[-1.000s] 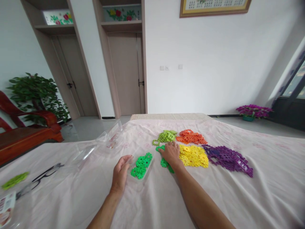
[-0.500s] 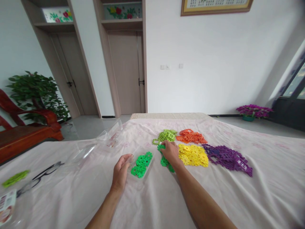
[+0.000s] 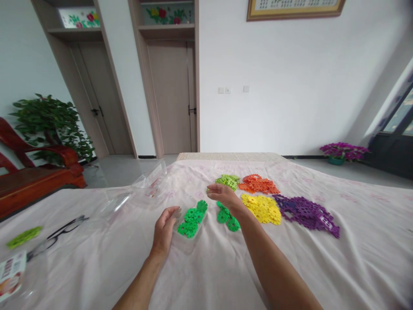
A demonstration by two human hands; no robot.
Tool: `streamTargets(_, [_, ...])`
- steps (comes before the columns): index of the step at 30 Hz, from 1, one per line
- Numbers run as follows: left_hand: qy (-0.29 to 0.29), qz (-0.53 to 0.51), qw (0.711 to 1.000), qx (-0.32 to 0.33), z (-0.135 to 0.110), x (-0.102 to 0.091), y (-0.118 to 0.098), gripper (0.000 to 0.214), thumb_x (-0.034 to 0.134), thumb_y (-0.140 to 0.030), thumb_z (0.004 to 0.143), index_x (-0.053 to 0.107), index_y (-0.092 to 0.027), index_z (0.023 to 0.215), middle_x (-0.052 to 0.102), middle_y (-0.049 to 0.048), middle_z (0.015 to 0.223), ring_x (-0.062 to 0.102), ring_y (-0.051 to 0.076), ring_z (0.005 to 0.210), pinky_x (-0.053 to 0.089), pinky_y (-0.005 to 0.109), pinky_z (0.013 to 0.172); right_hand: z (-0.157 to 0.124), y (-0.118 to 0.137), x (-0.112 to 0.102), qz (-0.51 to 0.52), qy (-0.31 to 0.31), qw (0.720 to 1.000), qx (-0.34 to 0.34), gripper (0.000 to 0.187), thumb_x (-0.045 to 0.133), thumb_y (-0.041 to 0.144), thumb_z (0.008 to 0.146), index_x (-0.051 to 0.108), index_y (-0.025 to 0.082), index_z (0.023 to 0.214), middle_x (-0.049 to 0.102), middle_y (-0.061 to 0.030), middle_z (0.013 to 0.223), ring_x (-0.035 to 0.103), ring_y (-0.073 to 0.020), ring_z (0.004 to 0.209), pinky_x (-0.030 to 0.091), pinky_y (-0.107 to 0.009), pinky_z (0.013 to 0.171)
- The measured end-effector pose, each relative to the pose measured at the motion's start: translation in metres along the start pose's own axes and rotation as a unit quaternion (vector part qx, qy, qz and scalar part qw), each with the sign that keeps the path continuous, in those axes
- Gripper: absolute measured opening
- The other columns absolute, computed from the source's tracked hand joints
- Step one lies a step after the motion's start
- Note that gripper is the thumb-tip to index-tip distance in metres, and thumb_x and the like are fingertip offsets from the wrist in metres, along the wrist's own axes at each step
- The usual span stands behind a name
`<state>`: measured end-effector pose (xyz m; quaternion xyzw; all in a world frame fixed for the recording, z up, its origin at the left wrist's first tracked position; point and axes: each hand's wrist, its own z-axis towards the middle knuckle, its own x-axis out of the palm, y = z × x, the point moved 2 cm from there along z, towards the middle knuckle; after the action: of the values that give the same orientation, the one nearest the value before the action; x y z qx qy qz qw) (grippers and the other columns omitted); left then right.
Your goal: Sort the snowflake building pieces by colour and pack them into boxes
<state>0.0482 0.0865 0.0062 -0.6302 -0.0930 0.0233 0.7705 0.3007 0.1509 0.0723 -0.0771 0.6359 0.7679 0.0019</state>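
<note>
My left hand (image 3: 165,230) is closed on the left side of a clear plastic box (image 3: 190,244). Inside lie several green flower-shaped plastic discs (image 3: 189,226), one leaning near the far right corner. My right hand (image 3: 225,196) hangs over the cloth to the right of the box, its fingers stretched out to the left with nothing visible in them. Just below it sits a small group of loose green discs (image 3: 232,223), partly hidden by the hand and wrist. Beyond the fingers is a lime-green pile (image 3: 229,181), partly covered.
Orange pieces (image 3: 258,184), yellow discs (image 3: 262,209) and purple pieces (image 3: 306,213) lie in piles to the right. On the left are clear plastic containers (image 3: 151,183), eyeglasses (image 3: 61,232), lime-green pieces (image 3: 24,237) and a labelled clear package (image 3: 13,273).
My right hand has lifted off the loose green discs and moved slightly left, its fingers straightening. Another green disc now leans at the box's far right corner. My left hand stays at the box.
</note>
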Motion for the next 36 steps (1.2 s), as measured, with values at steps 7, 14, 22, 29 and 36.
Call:
streamTargets(7, [-0.001,-0.003,1.0,-0.006,0.0,0.002,-0.003,0.036,0.061,-0.029,0.071,0.065,-0.016,0.104,0.07,0.0099,0.11,0.063,0.027,0.11,0.045,0.038,0.095,-0.011,-0.011,-0.076,-0.437,-0.068,0.897,0.017,0.041,0.071,0.025,0.07,0.072,0.023,0.111,0.072,-0.0065,0.106,0.064,-0.0245,0.101,0.045,-0.032,0.086])
streamTargets(14, [-0.003,-0.008,1.0,-0.012,0.0,0.003,-0.004,0.035,0.061,-0.031,0.071,0.065,-0.016,0.103,0.07,0.0094,0.11,0.063,0.027,0.108,0.045,0.038,0.095,-0.025,-0.029,-0.078,-0.563,0.038,0.825,0.02,0.062,0.077,0.043,0.066,0.065,0.028,0.126,0.063,-0.008,0.126,0.051,-0.0297,0.118,0.038,-0.035,0.096])
streamTargets(22, [0.001,-0.013,1.0,-0.007,0.001,0.002,0.0,0.034,0.061,-0.03,0.072,0.065,-0.017,0.103,0.07,0.0091,0.111,0.063,0.026,0.109,0.045,0.038,0.096,-0.03,-0.028,-0.072,-0.563,0.034,0.825,0.039,0.048,0.075,0.039,0.068,0.07,0.03,0.115,0.067,-0.0051,0.117,0.051,-0.027,0.115,0.037,-0.033,0.093])
streamTargets(29, [0.003,-0.012,1.0,-0.006,0.001,0.001,0.001,0.036,0.062,-0.031,0.072,0.065,-0.016,0.104,0.071,0.0084,0.108,0.064,0.025,0.107,0.045,0.036,0.095,-0.028,-0.022,-0.071,-0.556,0.002,0.831,0.007,0.04,0.079,0.032,0.064,0.075,0.027,0.104,0.071,-0.0051,0.104,0.056,-0.0246,0.106,0.039,-0.029,0.088])
streamTargets(36, [0.002,-0.015,1.0,-0.01,0.0,0.002,-0.002,0.036,0.063,-0.032,0.071,0.065,-0.016,0.103,0.071,0.0081,0.107,0.064,0.025,0.106,0.046,0.036,0.094,-0.026,-0.022,-0.076,-0.435,-0.034,0.899,0.046,0.018,0.072,0.029,0.066,0.074,0.019,0.08,0.068,0.0004,0.071,0.059,-0.0152,0.068,0.038,-0.023,0.062])
